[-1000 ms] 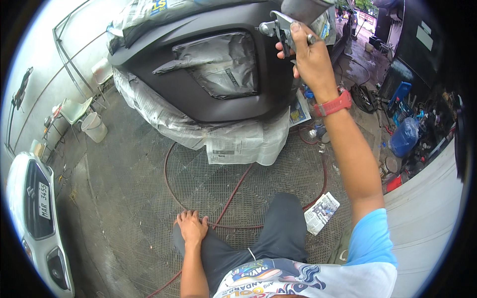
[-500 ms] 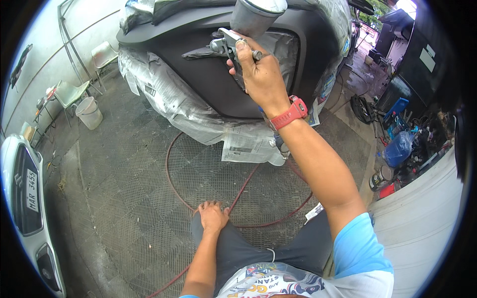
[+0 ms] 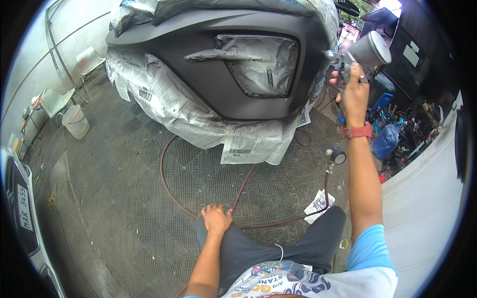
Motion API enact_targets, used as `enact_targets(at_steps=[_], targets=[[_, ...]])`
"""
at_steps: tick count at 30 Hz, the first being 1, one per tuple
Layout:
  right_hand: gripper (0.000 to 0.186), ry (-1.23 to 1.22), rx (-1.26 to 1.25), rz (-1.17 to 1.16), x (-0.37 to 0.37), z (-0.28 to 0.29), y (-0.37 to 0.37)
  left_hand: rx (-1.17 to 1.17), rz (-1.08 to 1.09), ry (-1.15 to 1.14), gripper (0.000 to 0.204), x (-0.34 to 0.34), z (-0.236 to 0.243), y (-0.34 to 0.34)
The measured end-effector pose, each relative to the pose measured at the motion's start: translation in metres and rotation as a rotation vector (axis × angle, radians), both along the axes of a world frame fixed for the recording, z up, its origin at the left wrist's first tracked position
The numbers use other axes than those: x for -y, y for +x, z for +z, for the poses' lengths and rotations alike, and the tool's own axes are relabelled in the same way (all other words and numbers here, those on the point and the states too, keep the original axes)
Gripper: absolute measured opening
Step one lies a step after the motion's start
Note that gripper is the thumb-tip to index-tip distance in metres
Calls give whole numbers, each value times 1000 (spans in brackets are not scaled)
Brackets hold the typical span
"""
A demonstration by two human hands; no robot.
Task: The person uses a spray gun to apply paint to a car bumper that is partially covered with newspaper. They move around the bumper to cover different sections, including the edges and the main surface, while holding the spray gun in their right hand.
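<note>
Resting flat on the bent knee, left hand (image 3: 216, 218) holds nothing. Right hand (image 3: 354, 92), arm stretched up and forward, is clenched on the spray gun (image 3: 355, 55) handle beside the dark bumper (image 3: 208, 64). Judged rigid, top-heavy under its cup; red hose (image 3: 238, 196) trails across the floor.

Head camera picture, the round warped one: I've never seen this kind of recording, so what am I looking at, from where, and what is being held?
The camera sits on a person's head and looks down, so the fisheye lens bends the edges. The right hand is raised, gripping a paint spray gun with a cup on top, aimed at a dark car bumper masked with newspaper. The left hand rests on the person's knee. A red air hose loops across the textured floor. A white bucket stands at left.
</note>
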State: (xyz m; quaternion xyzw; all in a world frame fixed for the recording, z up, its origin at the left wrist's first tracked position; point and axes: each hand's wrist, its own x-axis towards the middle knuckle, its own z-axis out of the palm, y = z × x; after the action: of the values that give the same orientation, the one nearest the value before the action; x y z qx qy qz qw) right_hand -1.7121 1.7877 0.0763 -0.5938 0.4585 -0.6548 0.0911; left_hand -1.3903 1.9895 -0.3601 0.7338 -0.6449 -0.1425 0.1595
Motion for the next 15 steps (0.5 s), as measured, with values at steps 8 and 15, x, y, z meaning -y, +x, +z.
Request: enact_targets(at_steps=[8, 15], targets=[[71, 76, 46, 162, 9, 60, 64, -69, 11, -7, 47, 8, -10, 3], [61, 174, -122, 467, 29, 93, 176, -87, 3, -45, 45, 8, -9, -7]])
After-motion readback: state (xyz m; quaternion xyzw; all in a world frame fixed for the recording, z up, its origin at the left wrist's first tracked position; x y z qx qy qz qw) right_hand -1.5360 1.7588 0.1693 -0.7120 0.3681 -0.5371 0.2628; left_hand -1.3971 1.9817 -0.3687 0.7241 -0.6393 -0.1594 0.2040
